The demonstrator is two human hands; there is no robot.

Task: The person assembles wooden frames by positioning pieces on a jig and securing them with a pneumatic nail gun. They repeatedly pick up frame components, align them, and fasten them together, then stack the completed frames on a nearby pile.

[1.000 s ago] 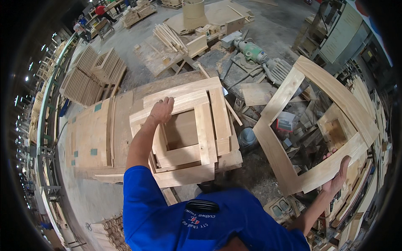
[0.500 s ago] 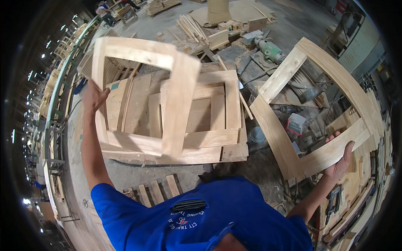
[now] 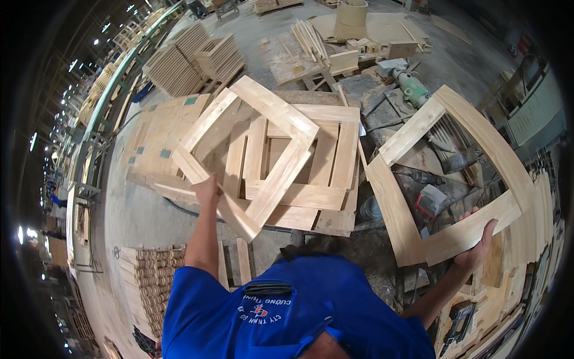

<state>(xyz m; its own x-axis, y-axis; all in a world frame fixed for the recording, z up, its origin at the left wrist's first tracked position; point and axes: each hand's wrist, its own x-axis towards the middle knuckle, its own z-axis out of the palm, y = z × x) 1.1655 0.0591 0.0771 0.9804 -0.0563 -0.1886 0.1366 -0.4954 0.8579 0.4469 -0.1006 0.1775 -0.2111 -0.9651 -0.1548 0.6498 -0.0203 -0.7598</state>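
Note:
My left hand [image 3: 208, 190] grips the near rail of a square pale wooden frame [image 3: 286, 118], holding it tilted like a diamond above a stack of similar frames [image 3: 341, 157] on a low plywood table [image 3: 160, 128]. My right hand [image 3: 476, 251] holds a second, larger wooden frame [image 3: 478, 137] by its lower rail, out to the right over tools on the floor. My blue sleeves and shirt fill the bottom of the view.
Stacks of wooden panels [image 3: 194, 57] stand at the back left. A green power tool [image 3: 412, 90] and other tools lie behind the right frame. Bundled wooden pieces [image 3: 146, 278] sit at lower left. Loose boards and a round drum [image 3: 351, 11] lie at the back.
My left hand lifted a frame off the stack, raised it, and has now swung it rightward and lower over the stack. My right hand keeps holding the larger frame.

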